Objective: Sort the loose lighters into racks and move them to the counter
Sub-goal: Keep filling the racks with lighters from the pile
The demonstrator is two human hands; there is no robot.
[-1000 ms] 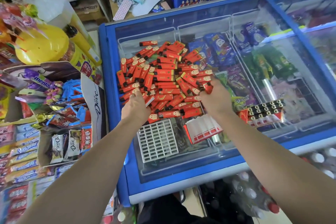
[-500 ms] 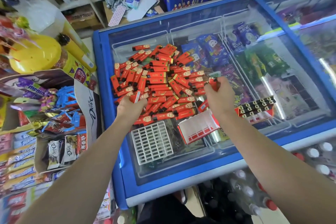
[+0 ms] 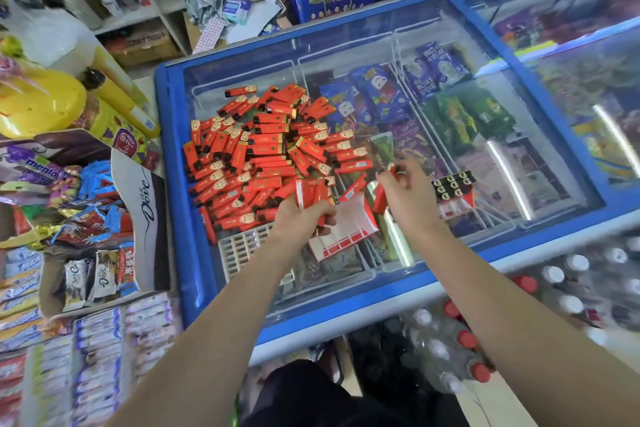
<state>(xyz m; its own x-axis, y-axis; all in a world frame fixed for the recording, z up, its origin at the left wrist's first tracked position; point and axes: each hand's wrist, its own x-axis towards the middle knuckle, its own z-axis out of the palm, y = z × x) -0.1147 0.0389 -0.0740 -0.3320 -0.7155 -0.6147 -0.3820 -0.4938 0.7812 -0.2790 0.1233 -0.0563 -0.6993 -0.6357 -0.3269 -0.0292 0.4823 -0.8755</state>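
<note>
gathering step: on the freezer lid [image 3: 346, 45], near its front-left corner, the left hand [image 3: 304, 215] clamps a bundle of lighters [image 3: 311, 192]; the right hand [image 3: 405, 198] pinches one. the loose heap [image 3: 259, 152] lies behind. next: slot them upright into the white gridded plastic rack [image 3: 242, 250]. glossy red oblongs, slippery glass.

Your pile of lighters [image 3: 263, 152] lay on the freezer lid [image 3: 346, 48], toward its left edge. Nearer the front edge sat the empty rack [image 3: 242, 248], the box [image 3: 346, 236] just right of it, and the filled rack [image 3: 453, 187] farther right.
</note>
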